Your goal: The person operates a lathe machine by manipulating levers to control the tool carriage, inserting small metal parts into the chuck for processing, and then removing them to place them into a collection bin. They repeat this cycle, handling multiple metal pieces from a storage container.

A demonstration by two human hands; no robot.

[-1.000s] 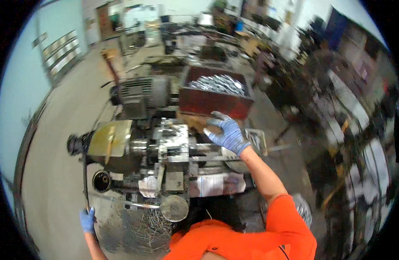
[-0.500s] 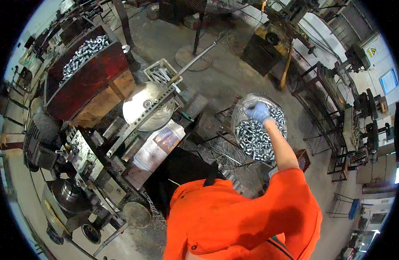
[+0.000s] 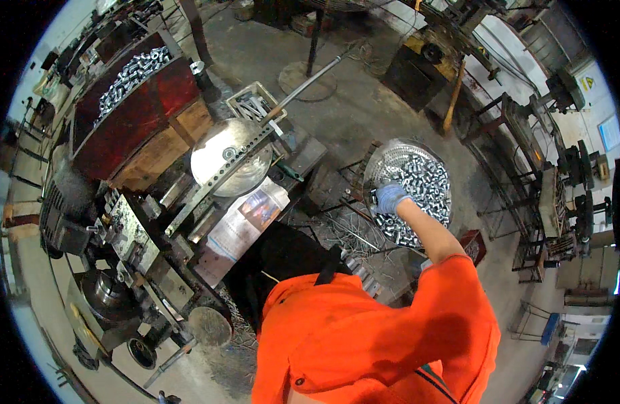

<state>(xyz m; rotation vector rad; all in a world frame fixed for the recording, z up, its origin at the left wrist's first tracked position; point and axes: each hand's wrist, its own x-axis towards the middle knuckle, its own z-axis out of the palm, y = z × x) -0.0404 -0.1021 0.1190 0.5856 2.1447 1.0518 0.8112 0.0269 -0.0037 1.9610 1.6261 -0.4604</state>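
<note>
My right hand (image 3: 391, 198), in a blue-grey glove, is over the left side of a round perforated metal basin (image 3: 385, 159). Its fingers are curled downward and look closed. A small dark bit shows at the fingertips, but I cannot make out what they hold. Many short, shiny metal sleeves (image 3: 415, 180) fill much of the basin, right beside and under the glove. At the basin's far left, bare perforated bottom shows. My left hand is out of view; only the orange sleeve shows at the lower edge.
To the left, a round metal disc (image 3: 215, 151) lies under a long perforated bar (image 3: 219, 180). A printed paper sheet (image 3: 246, 225) lies nearby. Behind stands a red bin (image 3: 138, 111) of metal pieces. Thin rods (image 3: 353, 232) lie below the basin; machines line the right wall.
My right hand has come nearer to me and slightly left within the basin. More metal sleeves now show at the basin's far side. The whole view has shifted a little.
</note>
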